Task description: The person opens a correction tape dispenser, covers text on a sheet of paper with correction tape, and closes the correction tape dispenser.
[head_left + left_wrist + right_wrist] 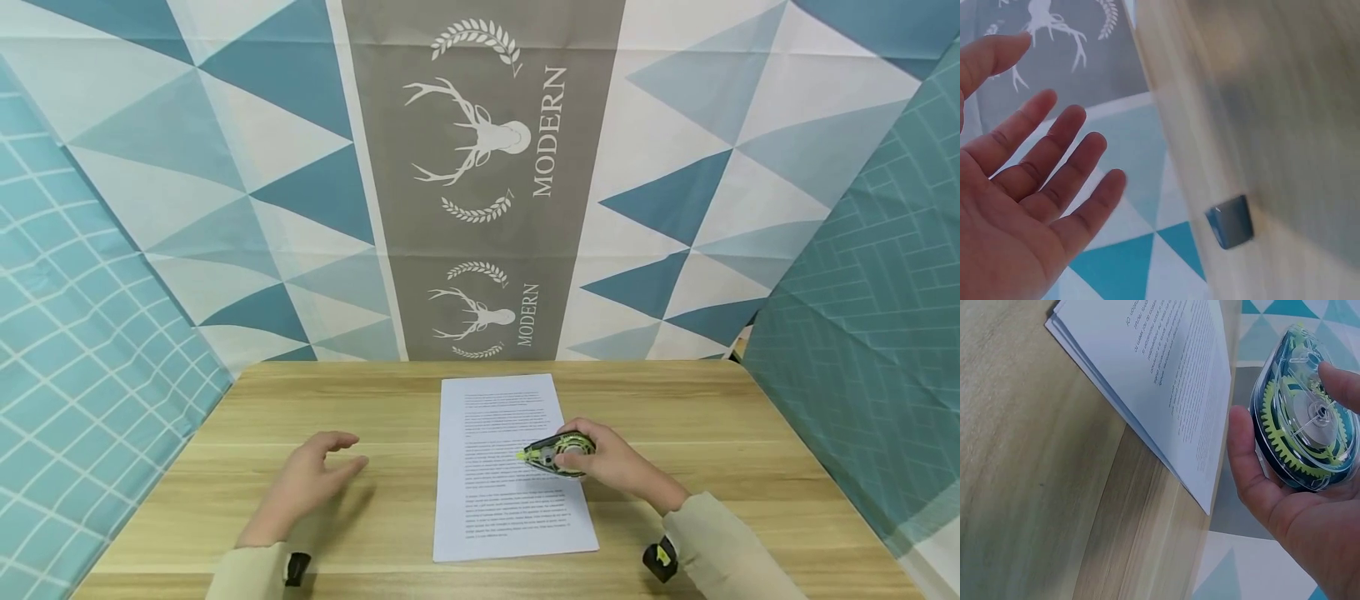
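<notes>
A correction tape dispenser (557,455), with a clear case and yellow-green gears, is held in my right hand (611,460). Thumb and fingers grip its sides, and its yellow-green tip points left over the printed paper (495,433). In the right wrist view the dispenser (1304,419) shows its toothed wheel, and the paper stack (1172,381) lies beside it. Left of the paper, my left hand (311,479) hovers over the table with nothing in it. Its fingers (1085,156) are spread and slightly bent in the left wrist view.
The wooden table (360,533) carries the paper near its middle. A patterned cloth (480,167) hangs behind it, with blue tiled cloths on both sides. A small dark glossy piece (1232,222) shows in the left wrist view; I cannot tell what it is.
</notes>
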### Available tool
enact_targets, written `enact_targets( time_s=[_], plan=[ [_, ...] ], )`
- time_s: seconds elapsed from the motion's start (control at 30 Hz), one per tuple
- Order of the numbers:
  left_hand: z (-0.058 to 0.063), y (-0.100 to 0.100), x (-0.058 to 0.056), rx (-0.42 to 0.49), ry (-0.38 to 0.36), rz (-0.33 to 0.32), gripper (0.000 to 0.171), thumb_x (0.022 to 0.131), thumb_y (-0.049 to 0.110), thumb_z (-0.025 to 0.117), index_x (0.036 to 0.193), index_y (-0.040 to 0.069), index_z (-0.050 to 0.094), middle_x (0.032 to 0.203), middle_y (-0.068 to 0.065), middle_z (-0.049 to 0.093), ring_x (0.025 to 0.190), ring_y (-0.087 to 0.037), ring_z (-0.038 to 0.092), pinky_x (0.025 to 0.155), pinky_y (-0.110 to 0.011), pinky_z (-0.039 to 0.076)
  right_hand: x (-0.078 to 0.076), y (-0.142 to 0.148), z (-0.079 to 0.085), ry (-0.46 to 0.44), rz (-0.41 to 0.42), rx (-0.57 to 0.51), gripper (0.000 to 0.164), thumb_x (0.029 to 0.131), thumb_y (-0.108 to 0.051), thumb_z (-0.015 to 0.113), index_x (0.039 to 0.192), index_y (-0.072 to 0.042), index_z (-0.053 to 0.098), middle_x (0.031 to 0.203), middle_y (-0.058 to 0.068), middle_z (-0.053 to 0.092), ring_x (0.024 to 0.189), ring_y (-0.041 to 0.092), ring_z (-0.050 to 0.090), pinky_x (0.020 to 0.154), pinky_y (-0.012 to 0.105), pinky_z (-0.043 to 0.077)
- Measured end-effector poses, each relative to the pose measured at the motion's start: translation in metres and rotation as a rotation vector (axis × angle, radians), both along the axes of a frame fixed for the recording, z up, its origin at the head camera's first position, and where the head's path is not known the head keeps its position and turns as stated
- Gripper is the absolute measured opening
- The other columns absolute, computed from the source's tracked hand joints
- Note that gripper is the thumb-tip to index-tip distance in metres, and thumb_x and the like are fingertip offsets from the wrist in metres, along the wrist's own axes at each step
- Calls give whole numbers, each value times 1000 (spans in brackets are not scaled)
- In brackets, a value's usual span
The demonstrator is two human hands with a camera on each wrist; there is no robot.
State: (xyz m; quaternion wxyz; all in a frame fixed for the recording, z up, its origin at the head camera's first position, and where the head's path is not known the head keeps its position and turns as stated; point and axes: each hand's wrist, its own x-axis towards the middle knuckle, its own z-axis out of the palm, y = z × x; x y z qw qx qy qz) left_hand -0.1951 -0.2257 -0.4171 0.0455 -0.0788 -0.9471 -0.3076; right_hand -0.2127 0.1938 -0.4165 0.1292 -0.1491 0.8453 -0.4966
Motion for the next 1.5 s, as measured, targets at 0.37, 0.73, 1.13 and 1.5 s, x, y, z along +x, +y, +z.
enact_targets(
  time_s=[0.37, 0.73, 1.13, 1.5],
  plan=[
    [7, 31, 5, 4, 35, -18, 42, 84, 28, 68, 116, 2, 61, 117, -14, 61, 113, -34, 56, 95, -50, 45, 2, -4, -1, -8, 26, -18, 38, 86, -25, 67, 115, -4, 55, 104, 14, 58, 82, 19, 57, 65, 39, 55],
    [-4, 68, 3, 10, 59, -62, 35, 80, 20, 72, 109, 3, 64, 111, -13, 64, 109, -31, 58, 95, -46, 46, 4, -10, 1, 17, 45, -5, 38, 84, -26, 68, 113, -5, 56, 103, 13, 60, 81, 18, 56, 62, 33, 53],
    [-17, 100, 8, -51, 76, -197, 36, 75, 23, 76, 103, 2, 65, 103, -8, 64, 98, -23, 60, 85, -40, 50, 6, -13, -3, 36, 71, 11, 32, 86, -23, 67, 110, -7, 57, 105, 12, 59, 82, 17, 56, 62, 28, 52],
    [-19, 120, 13, -149, 46, -274, 38, 73, 27, 75, 99, 1, 66, 95, -8, 62, 85, -18, 54, 74, -34, 49, 7, -16, -6, 39, 65, 27, 31, 85, -23, 68, 109, -7, 57, 103, 10, 60, 83, 17, 55, 64, 23, 47]
  ],
)
